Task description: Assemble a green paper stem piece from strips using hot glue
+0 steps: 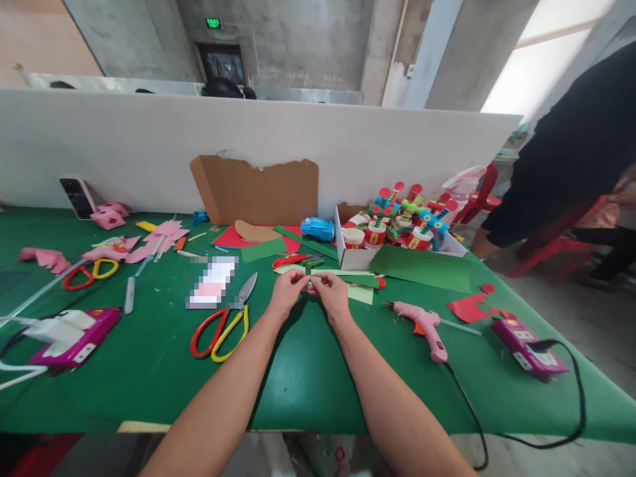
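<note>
My left hand (288,291) and my right hand (332,295) meet over the middle of the table, fingertips pinched together. Between them is a small green paper strip (308,268), one end sticking up; the rest is hidden by my fingers. Just beyond lie a zigzag-folded green paper piece (314,261) and red-handled scissors (288,261). Light and dark green paper strips (360,281) spread behind my right hand. Large scissors (224,329) with one red and one yellow handle rest left of my left forearm. To the right lies a pink glue gun (422,324) with a glue stick in its rear.
A white box (355,258) holds several colourful paper-and-cup figures at the back right. Purple power strips (82,341) lie at both sides. Pink paper scraps (166,235) and a phone (78,199) are at left. A white partition (149,139) borders the table; a person (571,139) stands at right.
</note>
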Demonstrator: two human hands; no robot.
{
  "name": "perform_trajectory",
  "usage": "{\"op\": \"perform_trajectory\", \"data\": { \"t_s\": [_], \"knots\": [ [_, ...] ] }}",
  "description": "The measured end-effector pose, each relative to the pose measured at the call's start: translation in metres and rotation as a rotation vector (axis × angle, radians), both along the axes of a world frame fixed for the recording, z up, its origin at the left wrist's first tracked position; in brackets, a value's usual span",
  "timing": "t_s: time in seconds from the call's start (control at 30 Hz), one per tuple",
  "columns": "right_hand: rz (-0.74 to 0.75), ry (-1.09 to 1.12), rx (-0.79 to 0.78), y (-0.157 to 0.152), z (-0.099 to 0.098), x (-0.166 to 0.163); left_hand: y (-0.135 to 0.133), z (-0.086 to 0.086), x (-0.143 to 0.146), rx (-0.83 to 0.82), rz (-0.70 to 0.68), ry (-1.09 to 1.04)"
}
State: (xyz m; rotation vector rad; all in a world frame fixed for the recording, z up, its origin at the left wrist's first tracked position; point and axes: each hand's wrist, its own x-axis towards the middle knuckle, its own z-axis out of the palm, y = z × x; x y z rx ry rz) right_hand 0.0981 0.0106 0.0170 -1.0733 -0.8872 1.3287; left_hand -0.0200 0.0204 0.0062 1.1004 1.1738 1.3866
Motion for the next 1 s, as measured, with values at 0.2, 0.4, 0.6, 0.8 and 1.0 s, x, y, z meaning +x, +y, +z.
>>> {"op": "perform_trajectory", "data": {
  "t_s": [0.2,0.4,0.6,0.8,1.0],
  "knots": [
    [-0.017,0.010,0.001,0.0022,-0.0045,-0.0010,0.0000,-0.0013,0.0011,0.037,0.020,0.073],
    [-0.059,0.010,-0.008,0.0029,-0.0025,-0.0007,-0.0007,0.0013,0.0018,-0.029,-0.049,-0.036],
    [-0.063,0.022,-0.015,0.0011,0.0004,-0.0011,-0.0014,0.0019,0.0006,-0.054,-0.070,-0.057],
    [-0.043,0.171,-0.100,0.0009,0.0036,-0.0010,0.0006,0.0001,-0.0010,-0.101,-0.016,-0.172],
    [0.022,0.311,-0.150,0.0029,-0.0011,0.0014,-0.0032,0.0057,0.0012,-0.136,-0.099,-0.317]
  ]
}}
